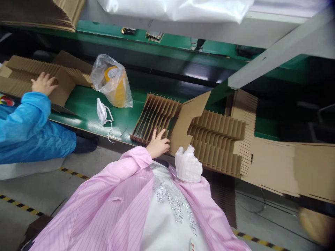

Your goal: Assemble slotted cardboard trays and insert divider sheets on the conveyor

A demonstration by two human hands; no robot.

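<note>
"Resting at the near edge of the small cardboard divider rack (157,115), what is the left hand (158,143) doing with its fingers?"

"They're spread apart, bare, with the fingertips over the ends of the dividers. I can't see them pinching anything."

"And the right hand (188,164)?"

"That one wears a white glove. It's just beside the lower edge of the tall cardboard flap (190,116). How far its fingers are closed, or whether they grip the flap, I can't tell."

"Where does the rack sit?"

"On the green table (131,123), along its near edge, left of the flap. Right of the flap is a larger divider set (216,146), its slats upright in rows, with a slotted panel (247,129) along its right side."

"Anything farther right?"

"A broad flat cardboard sheet (290,164), reaching out past the table's near edge."

"What about the left side?"

"A small white fan (102,112) with a white cable, and behind it a clear plastic bag (98,75) around yellow rolls (119,89). Well to the left, another person's hand (44,83), in a blue sleeve (34,115), is on a long divider box (34,75)."

"And above?"

"A stack of brown cardboard (42,14) at upper left, and a white plastic sheet (178,10) at the top."
</note>
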